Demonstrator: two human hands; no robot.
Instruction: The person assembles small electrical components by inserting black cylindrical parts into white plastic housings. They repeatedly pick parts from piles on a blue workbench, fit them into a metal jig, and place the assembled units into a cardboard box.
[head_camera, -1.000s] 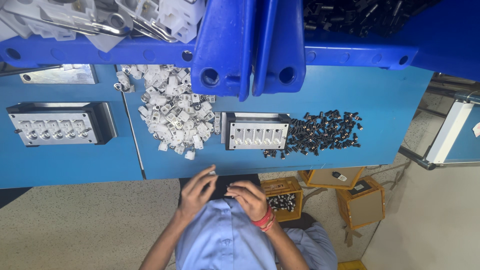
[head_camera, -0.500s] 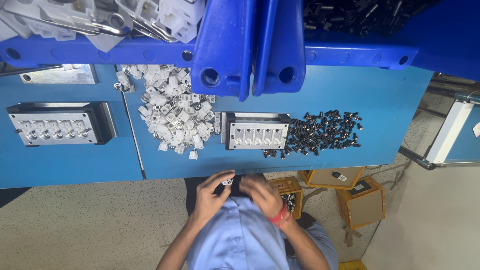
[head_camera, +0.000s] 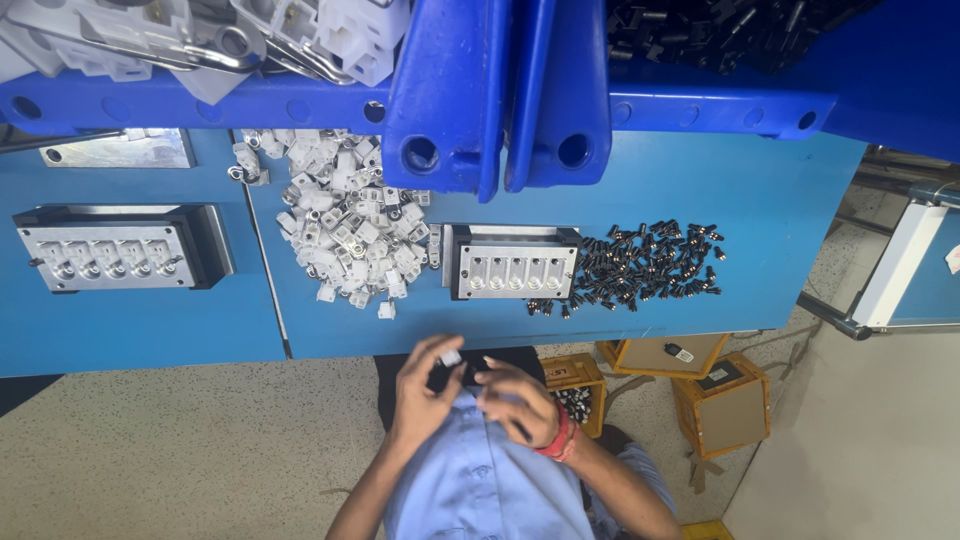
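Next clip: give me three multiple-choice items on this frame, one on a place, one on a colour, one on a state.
1. Where is the pile of small white plastic parts relative to the middle grey metal fixture block?
A. To its left
B. To its right
C. On top of it

2. What colour is the band on the wrist of the right hand?
A. Green
B. Red
C. White

3. What is the left hand doing?
A. Lying flat on the blue table
B. Pinching a small white piece
C. Gripping the fixture block

Answers: 1 A, the white pile lies left of the block, with small black parts on its right; 2 B, the band shows red; 3 B, the fingertips close on the piece, off the table edge.
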